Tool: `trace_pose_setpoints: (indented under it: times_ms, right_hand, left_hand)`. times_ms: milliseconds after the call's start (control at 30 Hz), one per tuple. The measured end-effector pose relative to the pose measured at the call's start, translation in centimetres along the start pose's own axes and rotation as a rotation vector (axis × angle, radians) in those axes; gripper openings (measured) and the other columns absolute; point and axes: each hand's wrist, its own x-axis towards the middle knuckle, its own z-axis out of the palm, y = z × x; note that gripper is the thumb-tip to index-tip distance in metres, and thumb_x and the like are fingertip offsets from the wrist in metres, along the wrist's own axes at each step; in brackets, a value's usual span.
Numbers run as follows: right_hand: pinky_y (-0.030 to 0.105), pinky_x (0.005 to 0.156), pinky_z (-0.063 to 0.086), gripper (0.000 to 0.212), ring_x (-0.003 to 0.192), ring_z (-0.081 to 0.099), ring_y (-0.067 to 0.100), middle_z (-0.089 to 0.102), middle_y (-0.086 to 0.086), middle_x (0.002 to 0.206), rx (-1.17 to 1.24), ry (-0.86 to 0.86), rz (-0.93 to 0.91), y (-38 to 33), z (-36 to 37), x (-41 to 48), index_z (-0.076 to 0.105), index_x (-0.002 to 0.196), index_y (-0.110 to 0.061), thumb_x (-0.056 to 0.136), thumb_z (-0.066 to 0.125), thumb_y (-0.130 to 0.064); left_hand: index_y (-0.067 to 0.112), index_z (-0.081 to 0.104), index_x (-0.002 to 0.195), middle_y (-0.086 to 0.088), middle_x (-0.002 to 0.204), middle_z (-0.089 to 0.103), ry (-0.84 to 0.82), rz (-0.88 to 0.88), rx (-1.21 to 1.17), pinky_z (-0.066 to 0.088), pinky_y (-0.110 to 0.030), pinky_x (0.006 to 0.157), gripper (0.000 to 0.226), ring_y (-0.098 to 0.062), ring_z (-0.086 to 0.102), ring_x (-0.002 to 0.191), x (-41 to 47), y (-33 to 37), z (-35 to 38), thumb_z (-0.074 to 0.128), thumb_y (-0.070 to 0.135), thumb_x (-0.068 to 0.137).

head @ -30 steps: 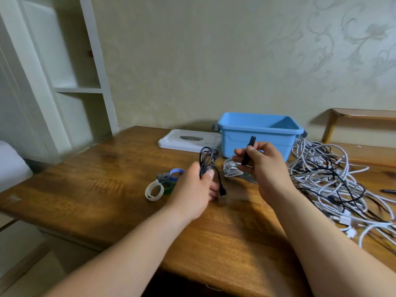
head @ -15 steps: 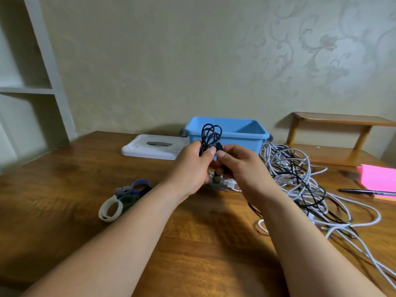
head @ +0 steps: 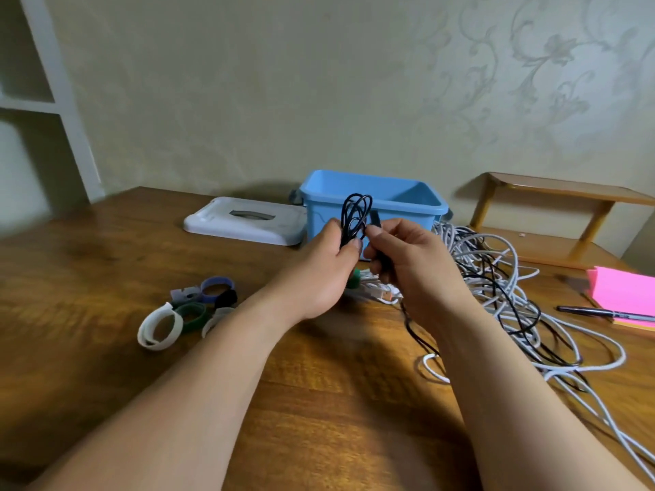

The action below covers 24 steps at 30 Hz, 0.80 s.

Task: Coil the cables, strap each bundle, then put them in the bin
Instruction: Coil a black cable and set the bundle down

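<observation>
The person is working bare-armed, both arms showing uncovered. The left hand and right hand are going bare too

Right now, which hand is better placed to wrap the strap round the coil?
Likely the right hand: it pinches the black strap beside the coil, while the left hand grips that coil.

Dim, soft light; wide-angle edge distortion.

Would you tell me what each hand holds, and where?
Left hand grips the coiled black cable below its loops; right hand pinches a black strap beside it.
</observation>
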Motion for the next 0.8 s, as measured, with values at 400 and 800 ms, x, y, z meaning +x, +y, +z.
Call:
trace_pose_setpoints:
  times_ms: [400,800]
  right_hand:
    - [0.015,0.060,0.038,0.028,0.056,0.050,-0.002,0.057,-0.016,0.060,-0.146,-0.170,-0.144,-1.2,1.2,-1.5,0.070,0.093,-0.001,0.109,0.058,-0.021]
    - [0.013,0.052,0.035,0.031,0.051,0.046,0.000,0.061,-0.007,0.061,-0.216,-0.076,-0.128,-0.2,1.4,-1.1,0.070,0.085,0.003,0.103,0.069,-0.022]
  left_hand:
    - [0.032,0.059,0.119,0.006,0.108,0.071,-0.025,0.035,0.033,0.056,-0.051,0.096,0.034,-0.017,0.068,0.101,0.0,0.5,-1.1,0.043,0.054,0.099]
    - [0.016,0.054,0.085,-0.005,0.080,0.052,0.086,-0.060,-0.334,0.041,-0.044,0.077,0.037,-0.021,0.051,0.079,-0.2,0.0,-0.1,0.038,0.040,0.109]
